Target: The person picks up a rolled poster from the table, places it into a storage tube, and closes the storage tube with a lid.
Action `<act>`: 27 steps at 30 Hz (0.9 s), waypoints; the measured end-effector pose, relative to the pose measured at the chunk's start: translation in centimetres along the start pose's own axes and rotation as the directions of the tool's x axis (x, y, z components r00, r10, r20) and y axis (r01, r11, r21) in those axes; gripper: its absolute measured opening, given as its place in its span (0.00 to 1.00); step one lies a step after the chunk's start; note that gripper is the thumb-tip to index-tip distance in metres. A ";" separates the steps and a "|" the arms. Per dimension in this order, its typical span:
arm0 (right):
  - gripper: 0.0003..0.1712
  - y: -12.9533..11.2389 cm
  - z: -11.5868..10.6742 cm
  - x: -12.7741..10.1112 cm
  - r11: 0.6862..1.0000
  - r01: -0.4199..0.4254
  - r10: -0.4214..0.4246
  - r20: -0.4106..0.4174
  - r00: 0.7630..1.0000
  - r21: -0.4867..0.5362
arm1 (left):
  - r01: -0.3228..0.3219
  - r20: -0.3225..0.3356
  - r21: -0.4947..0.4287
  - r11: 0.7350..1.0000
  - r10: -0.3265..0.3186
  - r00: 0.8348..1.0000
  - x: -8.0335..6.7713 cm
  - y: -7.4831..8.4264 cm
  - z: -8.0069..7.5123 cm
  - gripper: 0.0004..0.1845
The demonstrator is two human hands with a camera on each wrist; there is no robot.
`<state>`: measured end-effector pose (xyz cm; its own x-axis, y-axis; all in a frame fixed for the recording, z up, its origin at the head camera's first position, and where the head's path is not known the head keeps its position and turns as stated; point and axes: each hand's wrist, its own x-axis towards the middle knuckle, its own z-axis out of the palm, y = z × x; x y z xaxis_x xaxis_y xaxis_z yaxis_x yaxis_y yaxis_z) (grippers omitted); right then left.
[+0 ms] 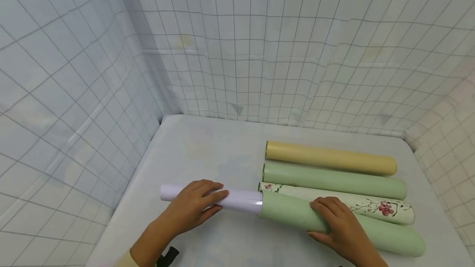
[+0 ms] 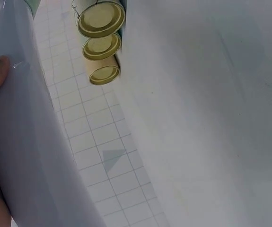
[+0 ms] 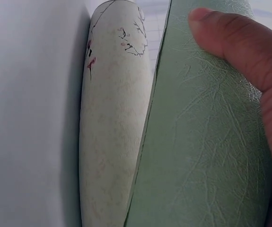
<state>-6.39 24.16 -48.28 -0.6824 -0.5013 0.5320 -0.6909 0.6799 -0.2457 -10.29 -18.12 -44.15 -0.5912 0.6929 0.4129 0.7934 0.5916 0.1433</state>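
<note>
Near the front of the white surface (image 1: 208, 147), the left hand (image 1: 198, 204) curls over a glossy white paper roll (image 1: 237, 199) protruding from a textured green tube (image 1: 371, 230), which the right hand (image 1: 339, 226) grips. Only the left wrist view shows gold end caps (image 2: 101, 19) on three neighbouring tubes; the right wrist view reveals leathery grain beside the blossom-printed tube (image 3: 112, 142).

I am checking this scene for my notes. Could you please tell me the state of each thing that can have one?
Near pale green tube: lying, open-ended, right hand grips it.
White paper roll: partly inside that tube, left hand grips it.
Flower-printed tube: lying, untouched.
Far green tube: lying, gold cap on.
Yellow tube: lying, capped.
</note>
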 end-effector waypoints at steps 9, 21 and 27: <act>0.38 -0.5 1.1 0.5 0.997 0.066 -0.066 0.008 0.998 0.033 | -0.125 -0.001 0.037 0.991 0.125 0.992 1.8 1.6 2.1 0.25; 0.41 -0.9 1.6 0.6 0.996 0.081 -0.081 0.012 0.997 -0.031 | -0.174 -0.085 -0.040 0.984 0.170 0.982 2.9 2.5 3.3 0.22; 0.41 -0.9 1.6 0.1 0.997 0.052 -0.050 0.036 0.998 -0.048 | -0.114 -0.084 -0.050 0.992 0.110 0.990 1.9 1.3 1.6 0.18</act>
<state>-6.28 22.64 -49.30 -0.6551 -0.5537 0.5141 -0.7131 0.6779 -0.1785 -10.65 -15.34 -44.62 -0.4861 0.7169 0.4998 0.8621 0.4870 0.1399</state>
